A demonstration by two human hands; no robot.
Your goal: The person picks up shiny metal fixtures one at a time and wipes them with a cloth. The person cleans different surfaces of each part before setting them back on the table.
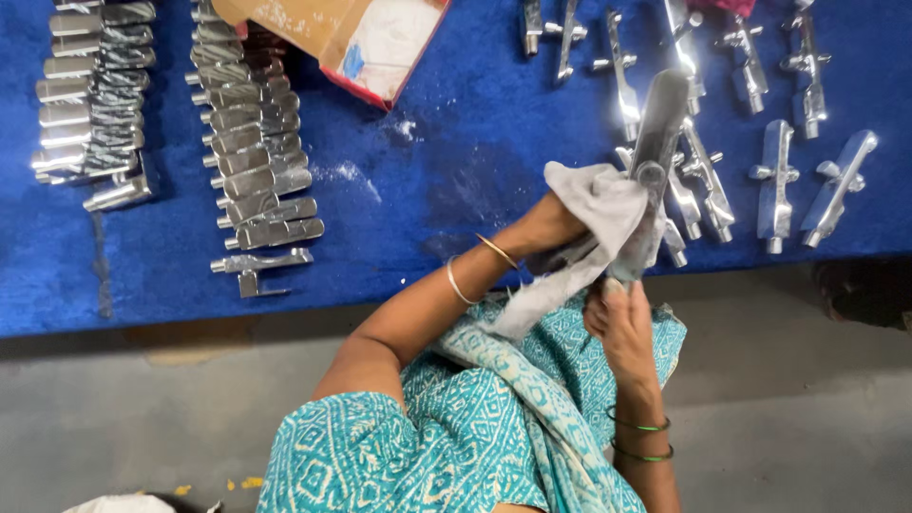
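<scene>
Teal patterned garment (446,446) fills the bottom centre, closest to the lens, with grey floor (142,418) either side. Just above it the right hand (622,328) grips the lower end of a long metal handle casting (654,161), fingers wrapped tight round it; the casting stands near upright, tilted toward 12 o'clock. Left hand (546,226), at 9 o'clock of the casting, has its fingers pressed into a grey-white cloth (594,214) bunched against the casting's middle; cloth tail hangs toward 7 o'clock.

Progress, judged: two tight stacked rows of similar metal parts (252,152) at 10 o'clock look like one sorted batch, loose spread castings (774,171) at 1–2 o'clock another; which set is wiped I cannot tell. White powder smears (347,173) on the blue cloth-covered desk (456,123) at 11 o'clock, below an open cardboard box (332,38).

Room: desk's near edge runs just behind the hands; bare blue patch at 11–12 o'clock is free, right side crowded with castings close to the held one.
</scene>
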